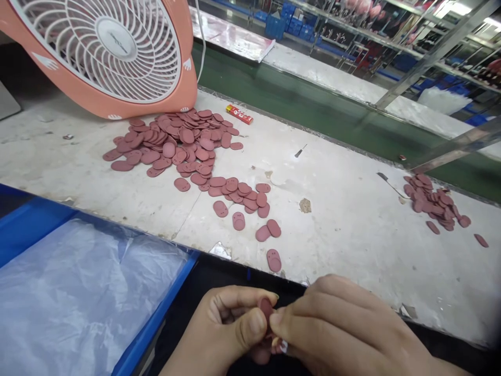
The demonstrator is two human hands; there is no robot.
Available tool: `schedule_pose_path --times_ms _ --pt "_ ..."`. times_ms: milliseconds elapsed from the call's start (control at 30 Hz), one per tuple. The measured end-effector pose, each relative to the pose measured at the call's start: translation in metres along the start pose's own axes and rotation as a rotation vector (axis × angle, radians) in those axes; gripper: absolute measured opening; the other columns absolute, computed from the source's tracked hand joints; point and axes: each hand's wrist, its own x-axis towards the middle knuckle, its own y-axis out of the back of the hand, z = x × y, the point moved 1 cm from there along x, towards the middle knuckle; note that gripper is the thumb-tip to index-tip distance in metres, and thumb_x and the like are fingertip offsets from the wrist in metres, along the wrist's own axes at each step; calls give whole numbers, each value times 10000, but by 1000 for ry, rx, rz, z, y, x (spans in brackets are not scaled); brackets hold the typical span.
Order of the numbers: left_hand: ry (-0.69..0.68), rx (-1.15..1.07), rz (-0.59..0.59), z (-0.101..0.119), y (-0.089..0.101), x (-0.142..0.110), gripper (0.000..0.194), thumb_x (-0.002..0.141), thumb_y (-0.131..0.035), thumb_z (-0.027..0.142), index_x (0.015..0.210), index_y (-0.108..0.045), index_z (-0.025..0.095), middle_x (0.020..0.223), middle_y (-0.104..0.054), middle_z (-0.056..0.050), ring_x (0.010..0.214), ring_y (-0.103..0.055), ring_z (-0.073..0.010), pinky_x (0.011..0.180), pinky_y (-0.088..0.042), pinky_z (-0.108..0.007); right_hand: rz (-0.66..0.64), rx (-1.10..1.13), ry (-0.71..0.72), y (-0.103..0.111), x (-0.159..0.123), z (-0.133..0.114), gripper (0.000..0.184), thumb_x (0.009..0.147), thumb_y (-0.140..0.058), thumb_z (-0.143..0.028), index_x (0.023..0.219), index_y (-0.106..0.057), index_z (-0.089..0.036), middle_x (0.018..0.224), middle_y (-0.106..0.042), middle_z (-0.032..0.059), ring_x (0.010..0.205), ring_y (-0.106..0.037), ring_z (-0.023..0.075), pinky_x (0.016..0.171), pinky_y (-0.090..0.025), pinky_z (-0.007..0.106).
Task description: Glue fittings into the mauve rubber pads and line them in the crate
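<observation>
Hands (293, 324) just below bench edge (235, 263)

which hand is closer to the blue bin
Left. The left hand is just beside the blue bin's rim; the right hand is farther away, on the left hand's far side.

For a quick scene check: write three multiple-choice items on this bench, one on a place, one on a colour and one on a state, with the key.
1. Where is the salmon-coloured fan relative to the big heap of oval pads?
A. Inside a bin
B. At the heap's far edge
C. Under the hands

2. What colour are the pads?
A. Blue
B. White
C. Dusky pink

3. What state are the left hand and right hand in?
A. Pinching one pad
B. Open and empty
C. Pressing on the bench

1 B: the fan stands just beyond the heap.
2 C: the pads all show that dusky pink.
3 A: the fingers of both hands meet on one pad.
</observation>
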Motion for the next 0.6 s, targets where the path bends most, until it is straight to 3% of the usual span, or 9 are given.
schedule_pose_path --times_ms 67,200,367,600 --pt "-5 -10 35 0 1 1 302 585 -880 409 772 -798 186 617 -712 -5 553 -585 -81 541 -451 -175 -55 30 -27 4 2 0 166 924 -550 -80 1024 -644 -174 838 -720 47 695 -623 149 630 -527 264" --pt "-36 -34 52 -10 5 6 281 612 -872 404 768 -794 183 631 -707 -8 567 -582 -74 531 -456 -153 -27 91 -102 6 2 -1 152 937 -517 -69 963 -644 -148 805 -665 39 698 -566 143 660 -484 272" --pt "-83 -9 -13 -21 14 13 228 693 -826 394 775 -786 185 635 -644 1 569 -528 -59 513 -440 -132 -44 122 -103 2 2 1 154 914 -526 -54 954 -650 -137 801 -645 29 713 -530 145 668 -446 273" --pt "-72 19 -68 -22 17 14 225 773 -761 390 770 -758 165 674 -595 6 603 -499 -56 535 -455 -117 -78 146 -114 5 5 1 160 906 -524 -37 945 -650 -128 801 -640 15 740 -539 127 709 -443 248"
